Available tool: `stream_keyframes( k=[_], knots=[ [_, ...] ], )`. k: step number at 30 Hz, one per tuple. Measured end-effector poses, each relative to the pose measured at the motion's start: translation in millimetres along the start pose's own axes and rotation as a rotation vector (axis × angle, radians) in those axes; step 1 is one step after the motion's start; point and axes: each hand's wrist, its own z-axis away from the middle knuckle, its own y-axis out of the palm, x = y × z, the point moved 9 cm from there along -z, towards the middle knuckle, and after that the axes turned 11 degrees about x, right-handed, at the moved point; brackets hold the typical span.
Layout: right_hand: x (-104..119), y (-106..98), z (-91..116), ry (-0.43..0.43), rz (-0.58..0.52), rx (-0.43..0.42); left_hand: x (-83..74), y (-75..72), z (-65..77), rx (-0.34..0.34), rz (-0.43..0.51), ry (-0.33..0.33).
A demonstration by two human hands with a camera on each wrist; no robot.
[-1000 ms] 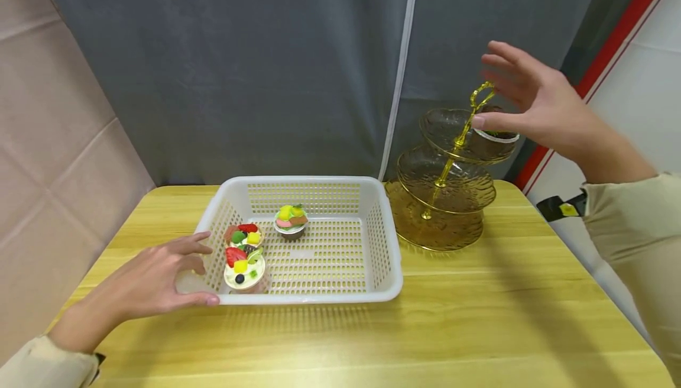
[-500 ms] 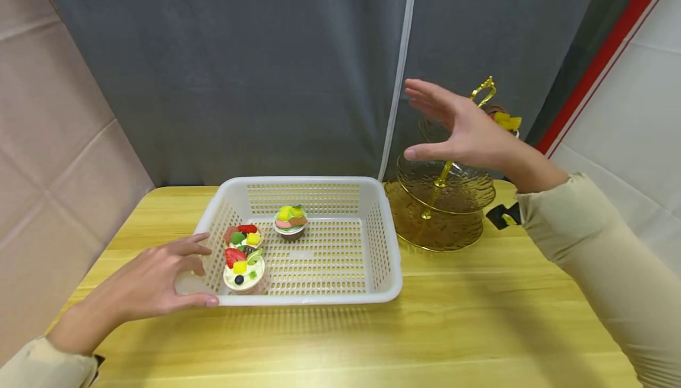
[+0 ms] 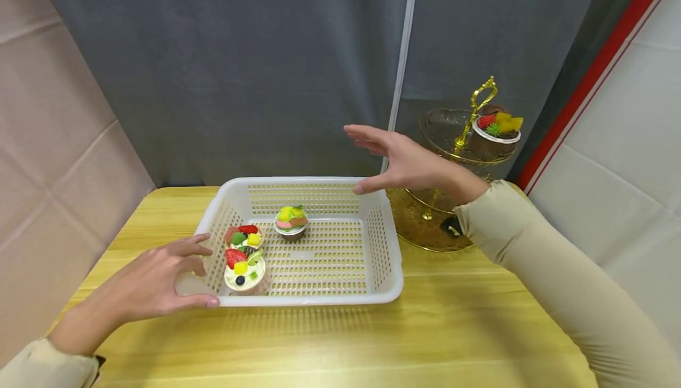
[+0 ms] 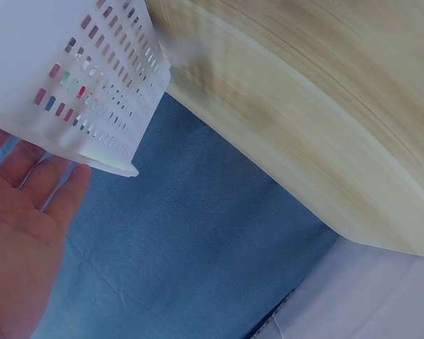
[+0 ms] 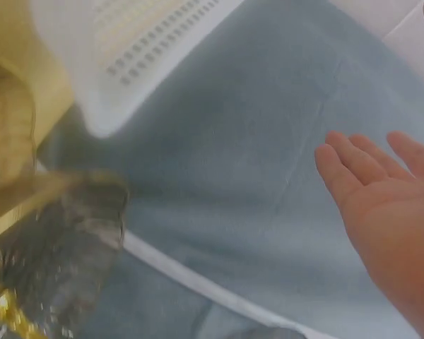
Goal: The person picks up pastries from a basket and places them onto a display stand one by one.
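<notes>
A white plastic basket holds three dessert cups at its left side. One is a small brown cup with yellow and pink topping; the fruit-topped cups are a far one and a nearer white-cream one. My left hand rests at the basket's left rim, fingers loosely spread, thumb at the front corner. Above the basket's back right corner hovers my right hand, fingers extended and holding nothing. Behind it stands a gold tiered stand, with a chocolate dessert cup on its top tier.
The basket and stand are on a wooden table. A grey curtain hangs behind the table. Light panels rise at the left and right. My right sleeve reaches across in front of the stand.
My right hand has moved left and down from the stand's top tier to above the basket's right end. The chocolate cup on the top tier is now uncovered. My left hand has stayed put.
</notes>
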Motion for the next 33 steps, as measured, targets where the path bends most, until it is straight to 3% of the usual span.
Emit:
stream_keyframes(
  k=[9, 16, 33],
  knots=[
    [-8, 31, -27, -0.034, -0.074, 0.078, -0.3, -0.3, 0.3, 0.003, -0.001, -0.004],
    [-7, 51, -46, -0.042, -0.065, 0.109, -0.8, -1.9, 0.7, 0.001, -0.009, 0.001],
    [-20, 94, -77, 0.086, -0.077, 0.174, -0.4, -0.9, 2.2, -0.013, -0.013, 0.013]
  ],
)
